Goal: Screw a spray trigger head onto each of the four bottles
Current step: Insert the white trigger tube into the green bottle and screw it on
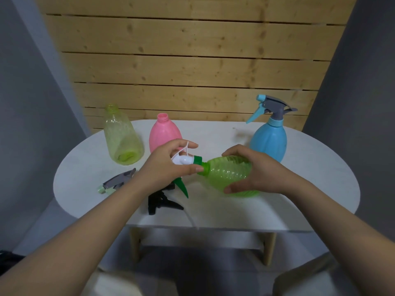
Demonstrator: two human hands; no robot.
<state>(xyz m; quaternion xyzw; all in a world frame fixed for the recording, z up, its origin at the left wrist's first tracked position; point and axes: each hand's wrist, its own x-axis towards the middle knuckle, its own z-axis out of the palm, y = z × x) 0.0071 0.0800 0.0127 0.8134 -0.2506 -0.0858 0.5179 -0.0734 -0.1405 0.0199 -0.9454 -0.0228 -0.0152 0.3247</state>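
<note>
Over the white oval table [310, 167], both my forearms reach forward, my left hand [165, 165] pinching the white-and-green trigger head [188, 161] at the neck of the tilted green bottle [230, 174], which my right hand [254, 169] wraps around its body; no readable labels.

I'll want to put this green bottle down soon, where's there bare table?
Bare white table lies right of the ribbed green bottle, below the blue spray bottle. Also between the pink bottle and the blue one. Front left is crowded with loose trigger heads.
</note>
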